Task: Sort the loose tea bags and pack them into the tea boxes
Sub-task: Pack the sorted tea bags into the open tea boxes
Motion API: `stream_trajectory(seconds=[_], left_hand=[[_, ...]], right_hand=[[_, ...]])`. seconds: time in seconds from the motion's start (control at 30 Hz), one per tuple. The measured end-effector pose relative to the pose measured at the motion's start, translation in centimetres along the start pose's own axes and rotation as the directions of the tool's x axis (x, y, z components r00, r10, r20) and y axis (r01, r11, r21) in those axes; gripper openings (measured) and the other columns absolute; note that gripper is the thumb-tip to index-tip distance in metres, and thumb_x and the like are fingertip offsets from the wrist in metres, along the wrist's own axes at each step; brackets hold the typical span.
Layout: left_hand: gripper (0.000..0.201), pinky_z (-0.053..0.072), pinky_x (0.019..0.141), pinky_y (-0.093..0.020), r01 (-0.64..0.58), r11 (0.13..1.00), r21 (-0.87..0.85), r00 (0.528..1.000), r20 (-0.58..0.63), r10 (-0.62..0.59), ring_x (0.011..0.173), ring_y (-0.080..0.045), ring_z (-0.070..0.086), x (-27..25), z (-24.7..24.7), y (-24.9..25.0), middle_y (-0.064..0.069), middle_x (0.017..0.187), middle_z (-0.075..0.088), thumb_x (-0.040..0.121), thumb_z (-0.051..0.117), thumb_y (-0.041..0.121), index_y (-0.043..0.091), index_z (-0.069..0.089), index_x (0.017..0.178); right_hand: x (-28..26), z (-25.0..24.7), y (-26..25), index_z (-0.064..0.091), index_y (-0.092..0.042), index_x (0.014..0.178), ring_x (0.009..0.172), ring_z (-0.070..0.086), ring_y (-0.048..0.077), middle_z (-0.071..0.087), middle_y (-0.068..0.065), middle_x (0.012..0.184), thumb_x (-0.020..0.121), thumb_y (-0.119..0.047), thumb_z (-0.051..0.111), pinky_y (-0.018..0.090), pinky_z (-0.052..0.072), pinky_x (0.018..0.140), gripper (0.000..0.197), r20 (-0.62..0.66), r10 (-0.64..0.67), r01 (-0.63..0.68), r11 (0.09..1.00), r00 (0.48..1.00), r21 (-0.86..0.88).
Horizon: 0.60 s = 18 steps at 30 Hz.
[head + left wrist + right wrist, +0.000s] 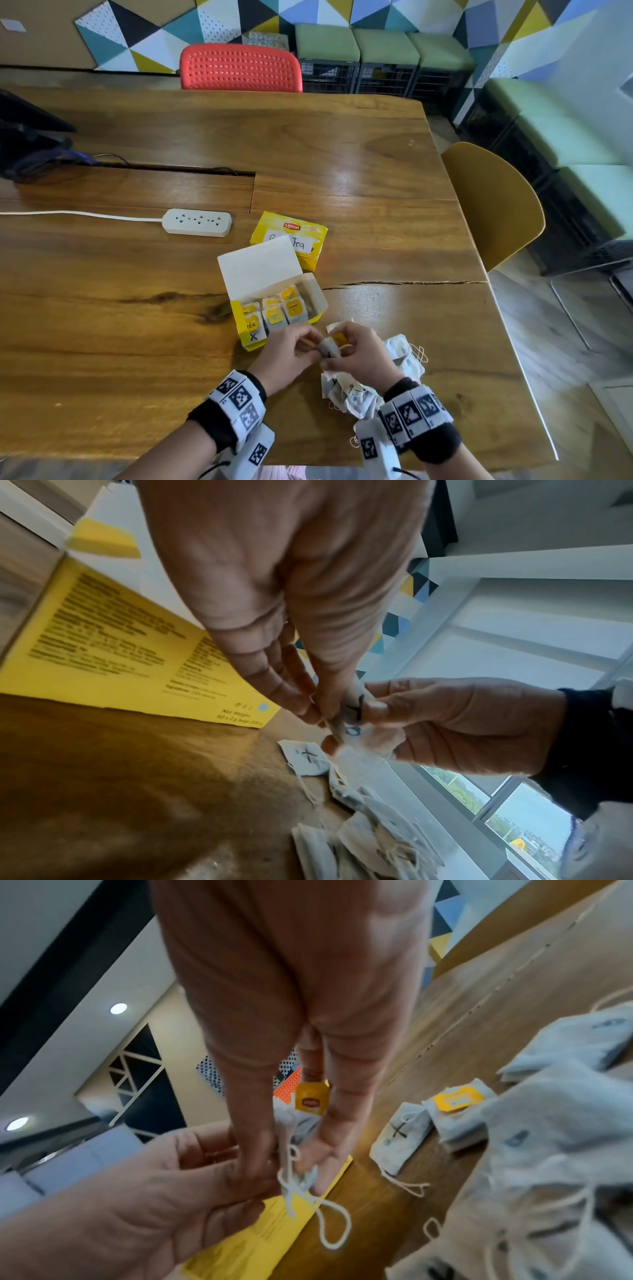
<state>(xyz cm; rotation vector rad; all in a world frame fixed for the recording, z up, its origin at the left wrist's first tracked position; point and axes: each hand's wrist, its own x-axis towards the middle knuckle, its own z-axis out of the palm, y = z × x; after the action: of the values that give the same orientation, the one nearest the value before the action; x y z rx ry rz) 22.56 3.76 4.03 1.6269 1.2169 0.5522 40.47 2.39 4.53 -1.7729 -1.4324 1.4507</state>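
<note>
**Both hands on one tea bag beside the open box**

Head view: two yellow tea boxes sit on the wooden table [102, 342]. The open box [274, 308] shows six yellow-tagged bags standing in two rows, with its white lid raised; the closed box [291, 240], at 12 o'clock from it, carries a handwritten label. The left hand [284, 356] and right hand [359, 353] meet at 5 o'clock of the open box, both pinching one tea bag [330, 347]. A loose pile of bags [356, 394], too tangled to count, lies under and at 3 o'clock of the right hand. One white power strip [197, 222] lies at 10 o'clock; a red chair [239, 68] and a yellow chair [493, 205] stand by the table.

Left wrist view: fingers of both hands close on the tea bag [352, 723], white paper marked with a black X and a blue O. Another X-marked bag [308, 756] lies flat below it.

Right wrist view: the pinched bag's string [308, 1204] hangs in loops; its yellow tag [310, 1102] stands behind the fingers.
</note>
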Motion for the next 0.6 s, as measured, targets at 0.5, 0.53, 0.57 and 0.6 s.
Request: stream_trajectory(seconds=[0.5,0.53,0.57,0.6], left_hand=[[0.015,0.057,0.070,-0.023,0.019,0.975,-0.224,0.972,-0.225,-0.070,0.079,-0.010,0.070,-0.2,-2.2,-0.9,0.006,0.088,0.073,0.074,0.079,0.005,0.010,0.066,0.080],[0.017,0.057,0.068,-0.024,0.003,0.980,-0.199,0.966,-0.253,-0.054,0.077,-0.012,0.069,-0.3,-2.3,-0.8,0.005,0.086,0.072,0.075,0.079,0.006,0.011,0.065,0.084],[0.021,0.057,0.065,-0.024,-0.017,0.984,-0.179,0.961,-0.273,-0.033,0.075,-0.014,0.068,-0.4,-2.5,-0.7,0.003,0.088,0.070,0.075,0.079,0.007,0.013,0.064,0.088],[0.026,0.055,0.062,-0.023,-0.037,0.986,-0.165,0.959,-0.284,-0.012,0.073,-0.016,0.068,-0.4,-2.6,-0.6,0.002,0.089,0.068,0.075,0.078,0.006,0.016,0.063,0.093]], right_hand=[[-0.1,-0.5,-1.3,0.060,0.003,0.104,0.074,0.069,0.025,0.070,0.022,0.095,0.082,-0.007,0.072,0.027,0.055,0.059,0.027,-0.035,0.211,-0.149,0.791,0.977,0.593],[-0.1,-0.5,-1.2,0.061,0.001,0.102,0.072,0.068,0.025,0.072,0.020,0.092,0.081,-0.009,0.073,0.027,0.054,0.057,0.027,-0.053,0.222,-0.156,0.818,0.974,0.554],[0.0,-0.6,-1.0,0.062,-0.001,0.100,0.071,0.067,0.025,0.073,0.018,0.090,0.079,-0.010,0.075,0.027,0.051,0.056,0.027,-0.073,0.227,-0.159,0.845,0.971,0.510],[0.1,-0.7,-0.8,0.063,-0.004,0.099,0.070,0.066,0.024,0.073,0.017,0.089,0.078,-0.012,0.077,0.027,0.049,0.055,0.026,-0.089,0.225,-0.158,0.867,0.970,0.473]])
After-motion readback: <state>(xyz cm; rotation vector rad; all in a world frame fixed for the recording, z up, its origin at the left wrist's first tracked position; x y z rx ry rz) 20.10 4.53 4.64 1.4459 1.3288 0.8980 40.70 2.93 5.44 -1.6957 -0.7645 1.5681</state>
